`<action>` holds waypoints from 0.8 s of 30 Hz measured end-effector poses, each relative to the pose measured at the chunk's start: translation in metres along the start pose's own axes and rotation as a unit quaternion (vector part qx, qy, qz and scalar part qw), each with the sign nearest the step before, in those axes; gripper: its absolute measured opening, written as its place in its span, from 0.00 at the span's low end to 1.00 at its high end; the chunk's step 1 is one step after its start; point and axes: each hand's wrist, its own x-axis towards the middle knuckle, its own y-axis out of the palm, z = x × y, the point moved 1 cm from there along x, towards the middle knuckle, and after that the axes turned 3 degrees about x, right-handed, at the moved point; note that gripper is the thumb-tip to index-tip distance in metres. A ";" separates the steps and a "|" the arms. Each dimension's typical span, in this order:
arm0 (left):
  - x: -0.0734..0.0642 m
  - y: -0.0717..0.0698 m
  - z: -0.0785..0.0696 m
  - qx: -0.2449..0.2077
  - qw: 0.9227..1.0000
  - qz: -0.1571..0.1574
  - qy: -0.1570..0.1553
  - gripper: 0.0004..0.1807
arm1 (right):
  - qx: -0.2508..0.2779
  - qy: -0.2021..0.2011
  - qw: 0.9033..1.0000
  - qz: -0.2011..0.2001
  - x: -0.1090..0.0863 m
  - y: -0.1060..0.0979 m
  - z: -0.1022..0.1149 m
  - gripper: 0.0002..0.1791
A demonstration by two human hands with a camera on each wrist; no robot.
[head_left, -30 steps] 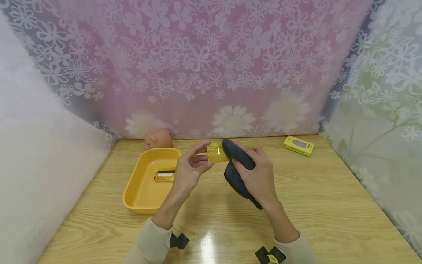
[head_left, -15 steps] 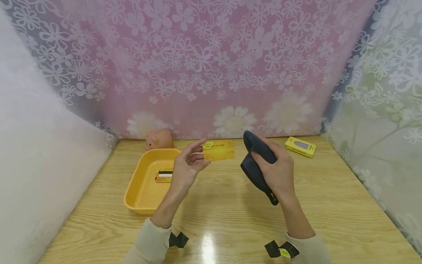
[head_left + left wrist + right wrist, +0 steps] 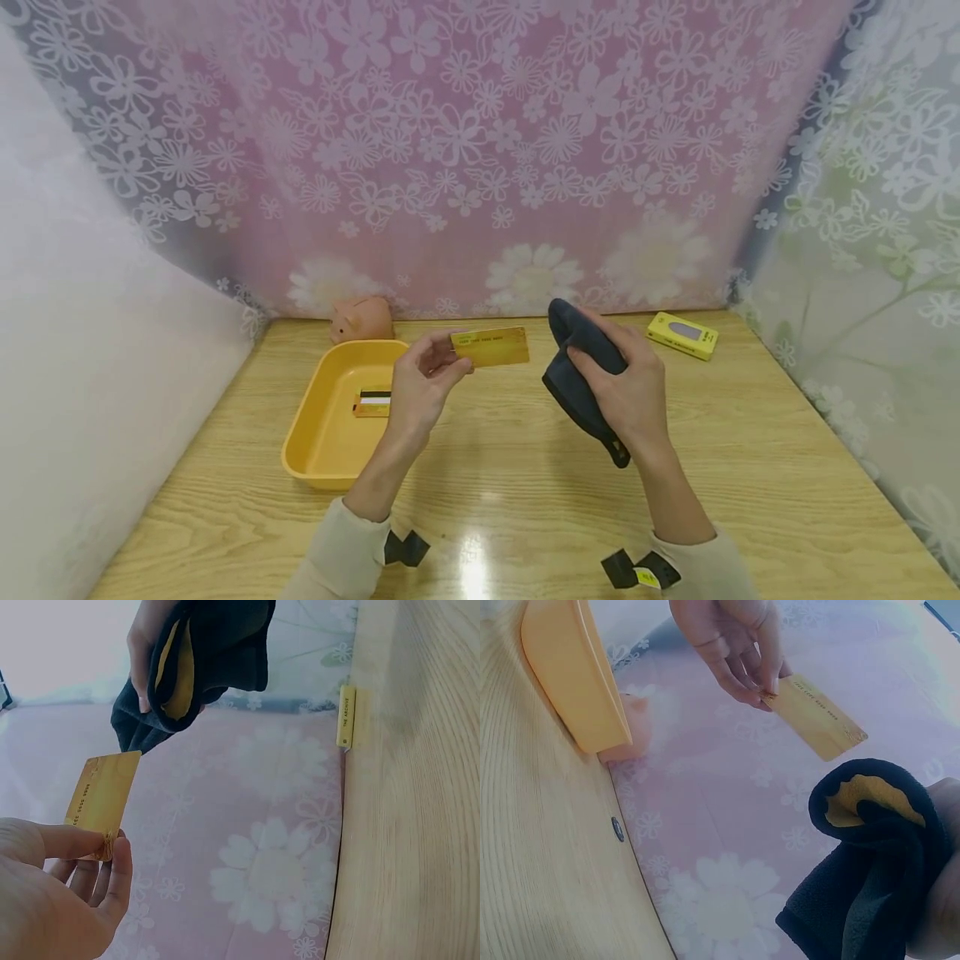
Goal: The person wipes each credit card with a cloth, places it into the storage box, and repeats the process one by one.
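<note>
My left hand (image 3: 420, 379) pinches a gold bank card (image 3: 491, 347) by its left end, thumb on the printed face. In the left wrist view the thumb (image 3: 79, 841) lies across a corner of the card, with fingers behind. Opposite it, my right hand (image 3: 630, 383) grips a bunched dark navy cloth (image 3: 585, 383) with a dark edge and a small loop at its lower end. A yellow inner side of the cloth (image 3: 870, 796) shows in the right wrist view. Card and cloth are held up above the table, apart from each other.
A yellow-orange tray (image 3: 300, 442) stands at left with another card-like piece (image 3: 372, 404) in it, partly hidden by my left hand. Behind it sits a piggy bank (image 3: 363, 318). A yellow box (image 3: 682, 336) lies at the table's back right, near the flowered curtain (image 3: 480, 167).
My right hand has drawn the cloth off the card to the right, uncovering the card's right end. The left hand has tilted the card slightly, and its thumb has come further onto it.
</note>
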 end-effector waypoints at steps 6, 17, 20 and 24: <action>-0.001 0.000 -0.001 0.004 1.000 -0.019 0.000 0.11 | -0.007 -0.001 1.000 -0.002 0.000 0.000 0.000 0.28; -0.001 0.001 0.001 -0.045 0.998 -0.012 0.051 0.04 | -0.008 -0.007 1.000 0.000 -0.001 0.001 0.000 0.28; -0.001 0.001 0.000 -0.037 0.998 -0.024 0.049 0.06 | -0.005 -0.007 1.000 -0.002 -0.001 0.002 0.001 0.28; -0.001 0.000 0.000 -0.038 0.998 -0.032 0.045 0.09 | 0.001 -0.007 1.000 -0.002 -0.001 0.002 0.001 0.27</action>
